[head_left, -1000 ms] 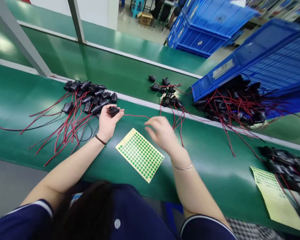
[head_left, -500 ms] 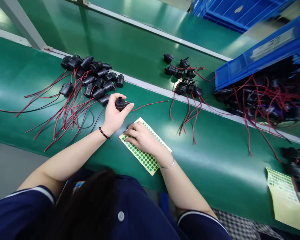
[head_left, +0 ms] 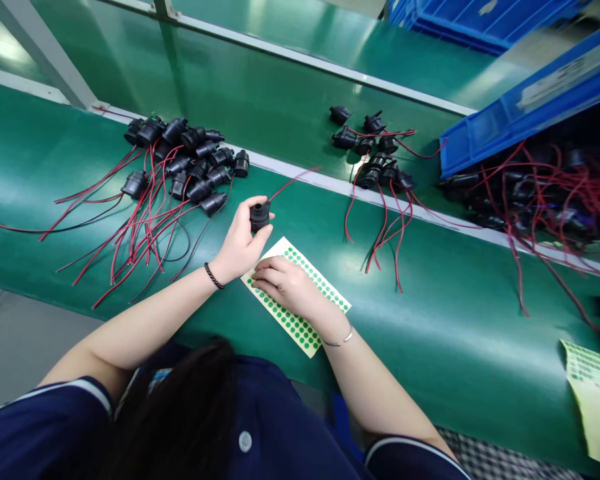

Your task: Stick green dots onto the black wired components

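- Left hand (head_left: 240,243) raised just above the green belt (head_left: 430,320), centre of the frame; thumb and fingers closed round a small black plug (head_left: 260,215); round end turned up and toward the camera, body upright or nearly so.
- One red wire (head_left: 293,180) running from the plug up and to the right, free end lifted off the belt.
- Right hand (head_left: 285,283) just below and right of the plug, palm down on a yellow sheet of green dot stickers (head_left: 325,297); fingertips curled at the sheet's upper-left corner, pressing or picking at a dot; nothing visibly grasped, a peeled dot too small to tell.
- Key relation: plug directly above the sticker corner in the frame, near but not touching the right fingertips; right hand the nearer to the sheet, left the only one on the plug.
- Sheet lying slantwise, long axis from upper left to lower right.
- Heap of wired plugs (head_left: 190,160) upper left, well apart from the left hand; smaller cluster (head_left: 375,160) upper centre-right.
- Blue crate (head_left: 520,113) far upper right, tangled wires beneath; second sticker sheet (head_left: 597,393) at lower right edge.
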